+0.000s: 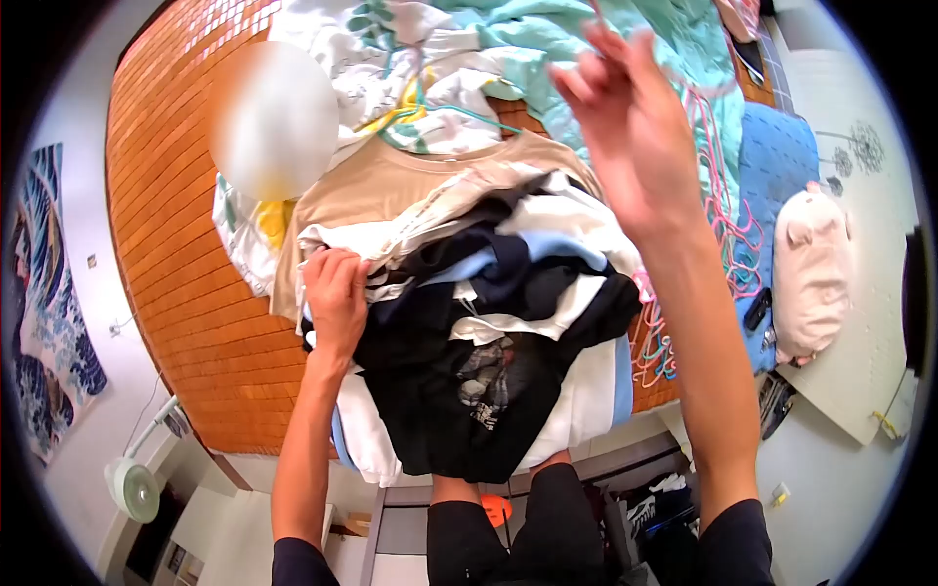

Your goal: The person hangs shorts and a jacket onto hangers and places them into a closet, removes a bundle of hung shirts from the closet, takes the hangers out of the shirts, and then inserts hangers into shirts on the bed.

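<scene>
A heap of clothes lies in front of me: a beige T-shirt (pixel 376 181) at the back, then white, dark and light blue garments, and a black T-shirt with a grey print (pixel 420 400) nearest me. My left hand (pixel 335 298) is closed on the edge of a white garment (pixel 327 237) at the left of the heap. A green hanger (pixel 459 106) shows at the beige neckline. Raised above the right side, my right hand (pixel 635 137) is blurred, its fingers curled round what looks like a thin pink hanger (pixel 597 10), mostly hidden.
Pink and blue hangers (pixel 723 230) lie in a tangle on the right of the brown tiled mat (pixel 186 244). White and mint bedding (pixel 528 39) covers the back. Beyond the hangers are a blue pad (pixel 777 156) and a pink plush toy (pixel 814 273). A fan (pixel 134 488) stands lower left.
</scene>
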